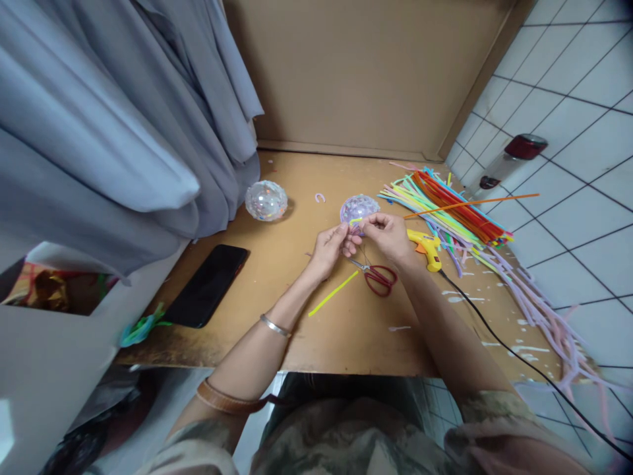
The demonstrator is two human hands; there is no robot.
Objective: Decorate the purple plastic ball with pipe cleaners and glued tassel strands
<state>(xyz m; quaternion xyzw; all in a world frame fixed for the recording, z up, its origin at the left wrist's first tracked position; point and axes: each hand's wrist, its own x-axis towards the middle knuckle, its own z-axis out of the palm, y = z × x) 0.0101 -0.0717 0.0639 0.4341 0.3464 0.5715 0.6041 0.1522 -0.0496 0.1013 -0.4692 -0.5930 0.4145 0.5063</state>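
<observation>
My left hand [327, 249] and my right hand [390, 237] meet over the middle of the table, fingertips pinched. Between them runs a short bent yellow pipe cleaner [355, 221], held at both ends. Just behind my fingers sits a clear round bowl [360, 204] with a lilac rim, partly hidden by them. Red-handled scissors [380, 281] lie below my hands. Beside them on the table is a longer yellow pipe cleaner [332, 294]. A yellow glue gun [425, 248] rests right of my right hand.
A second clear bowl [266, 200] and a small pale curved piece [320, 198] stand left. A black phone [206, 285] lies near the curtain [208, 132]. Bundled pipe cleaners [452, 206], a black cord [484, 320] and a red-capped bottle [512, 158] are at right.
</observation>
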